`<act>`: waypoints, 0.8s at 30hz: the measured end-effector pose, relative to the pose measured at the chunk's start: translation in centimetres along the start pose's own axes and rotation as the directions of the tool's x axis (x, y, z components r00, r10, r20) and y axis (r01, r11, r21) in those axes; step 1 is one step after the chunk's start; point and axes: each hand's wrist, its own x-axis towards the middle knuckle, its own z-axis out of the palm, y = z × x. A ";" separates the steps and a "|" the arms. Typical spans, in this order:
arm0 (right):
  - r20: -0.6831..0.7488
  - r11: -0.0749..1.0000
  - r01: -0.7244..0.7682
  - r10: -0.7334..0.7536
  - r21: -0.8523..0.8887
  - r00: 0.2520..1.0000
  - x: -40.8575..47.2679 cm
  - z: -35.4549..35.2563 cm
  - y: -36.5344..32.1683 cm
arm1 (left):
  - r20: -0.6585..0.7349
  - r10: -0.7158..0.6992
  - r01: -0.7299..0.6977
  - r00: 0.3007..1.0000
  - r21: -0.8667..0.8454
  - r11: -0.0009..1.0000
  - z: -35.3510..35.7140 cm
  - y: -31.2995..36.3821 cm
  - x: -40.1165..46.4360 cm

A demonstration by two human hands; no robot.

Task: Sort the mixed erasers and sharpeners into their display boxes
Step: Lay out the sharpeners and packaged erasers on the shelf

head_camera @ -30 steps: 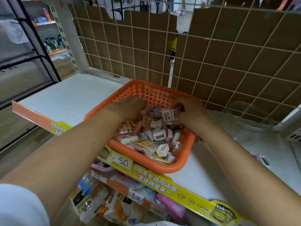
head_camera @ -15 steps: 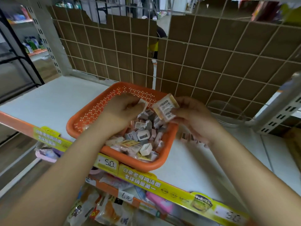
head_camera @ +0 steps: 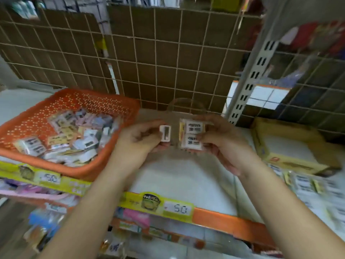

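At the far left an orange perforated basket (head_camera: pixel 104 101) sits on the white shelf (head_camera: pixel 183 176), its near rim overhanging the yellow price strip (head_camera: pixel 164 204) along the shelf edge; inside lies a loose heap of wrapped erasers and sharpeners (head_camera: pixel 74 135), blurred but plainly mixed together. Just right of the basket, above bare shelf, the left hand (head_camera: pixel 141 139) pinches a small white sharpener (head_camera: pixel 165 133) between thumb and fingertips — the piece stands upright with its dark slot facing the camera. A narrow gap separates it from the right hand (head_camera: pixel 220 141), whose curled fingers grip two wrapped erasers (head_camera: pixel 191 134) stacked one above the other, white labels with dark print turned toward the viewer. Behind both hands a clear plastic container (head_camera: pixel 186 107) stands on the shelf against the brown cardboard-backed wire grid (head_camera: pixel 168 53); its outline is faint. Further right a slotted metal upright (head_camera: pixel 250 79) rises from the shelf, and beyond it a yellowish cardboard display box (head_camera: pixel 291 150) rests open-topped on the shelf. At the far right edge more packaged items (head_camera: pixel 306 184) lie spread out — too smeared to tell which kind.
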 end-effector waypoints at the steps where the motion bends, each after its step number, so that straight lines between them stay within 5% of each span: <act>1: -0.049 0.999 0.000 -0.002 -0.040 0.999 -1.0 -1.6 0.2 | 0.013 -0.033 0.033 0.999 -0.024 0.999 1.6 -0.6 -0.4; 8: -0.277 0.993 -0.019 -0.015 -0.119 0.961 -7.7 -12.3 1.2 | 0.180 -0.064 0.050 0.982 0.086 0.995 12.2 -3.8 -2.8; 14: -0.430 0.985 -0.040 -0.036 -0.167 0.902 -12.2 -19.3 1.8 | 0.153 -0.032 0.000 0.988 0.208 0.978 18.4 -6.3 -4.9; 24: -0.403 0.891 -0.180 -0.003 -0.417 0.915 -14.1 -22.5 2.8 | 0.078 0.010 -0.033 0.997 0.297 0.954 20.8 -8.2 -6.7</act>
